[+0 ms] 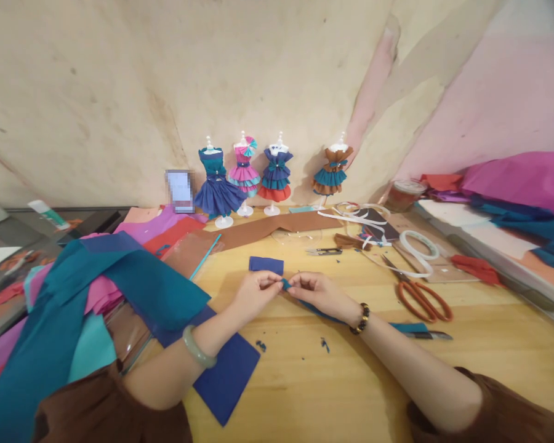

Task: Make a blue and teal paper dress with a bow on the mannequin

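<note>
Near the middle of the wooden table, my left hand (260,291) and my right hand (316,291) meet fingertip to fingertip. Both are closed in a pinch on the end of a teal strip (285,283). The strip runs on beneath my right hand and forearm. Just behind my hands lies a small folded dark blue piece (266,265). A larger dark blue sheet (229,375) lies under and beside my left forearm. Tiny dark scraps (261,346) are scattered in front of my hands.
Four small dress forms (277,175) in ruffled dresses stand along the wall. Orange-handled scissors (425,298), small snips (325,251), a knife (436,335) and white tape (419,245) lie to the right. Teal sheets (157,286) and other coloured ones pile up on the left.
</note>
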`<state>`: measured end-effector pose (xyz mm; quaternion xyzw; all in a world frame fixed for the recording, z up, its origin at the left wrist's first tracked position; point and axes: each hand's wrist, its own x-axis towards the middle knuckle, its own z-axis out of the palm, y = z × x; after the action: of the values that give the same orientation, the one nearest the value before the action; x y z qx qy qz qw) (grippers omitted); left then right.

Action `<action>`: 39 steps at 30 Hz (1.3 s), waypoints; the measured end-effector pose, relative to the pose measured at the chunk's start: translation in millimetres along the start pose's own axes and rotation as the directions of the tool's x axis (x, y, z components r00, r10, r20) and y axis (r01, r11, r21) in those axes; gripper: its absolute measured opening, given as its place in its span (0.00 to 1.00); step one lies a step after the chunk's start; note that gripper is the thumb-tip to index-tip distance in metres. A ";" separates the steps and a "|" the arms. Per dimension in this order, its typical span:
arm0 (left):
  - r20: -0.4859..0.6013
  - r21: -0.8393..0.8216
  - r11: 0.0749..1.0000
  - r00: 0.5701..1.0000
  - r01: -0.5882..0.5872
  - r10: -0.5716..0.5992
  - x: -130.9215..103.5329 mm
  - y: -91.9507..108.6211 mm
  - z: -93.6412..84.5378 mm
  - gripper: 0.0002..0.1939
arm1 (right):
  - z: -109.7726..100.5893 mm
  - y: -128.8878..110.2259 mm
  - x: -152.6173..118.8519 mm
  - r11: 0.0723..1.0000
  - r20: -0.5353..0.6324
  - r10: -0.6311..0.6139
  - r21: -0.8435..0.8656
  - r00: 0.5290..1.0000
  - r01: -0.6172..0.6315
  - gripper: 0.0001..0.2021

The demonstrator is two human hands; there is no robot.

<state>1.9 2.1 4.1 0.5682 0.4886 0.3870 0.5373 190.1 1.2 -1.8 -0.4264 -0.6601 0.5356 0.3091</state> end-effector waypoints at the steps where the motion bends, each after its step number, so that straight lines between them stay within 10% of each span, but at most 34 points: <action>1: -0.001 -0.005 1.000 1.000 -0.001 0.001 -0.1 -0.1 0.0 0.02 | 0.0 0.1 -0.1 1.000 0.000 -0.001 0.003 1.000 0.001 0.17; 25: -0.157 -0.193 0.978 0.987 -0.075 0.044 5.8 0.3 -7.2 0.13 | 0.3 5.1 2.8 0.987 -0.049 -0.020 0.158 0.999 0.027 0.21; 39: -0.016 -0.070 0.989 0.991 -0.132 0.131 7.2 -8.5 -5.3 0.18 | -1.5 6.3 2.4 0.994 -0.067 0.012 0.110 0.998 -0.005 0.21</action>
<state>-2.8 9.8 -4.2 0.5774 0.4390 0.4422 0.5276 191.8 4.5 -7.7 -0.4294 -0.6171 0.5576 0.3520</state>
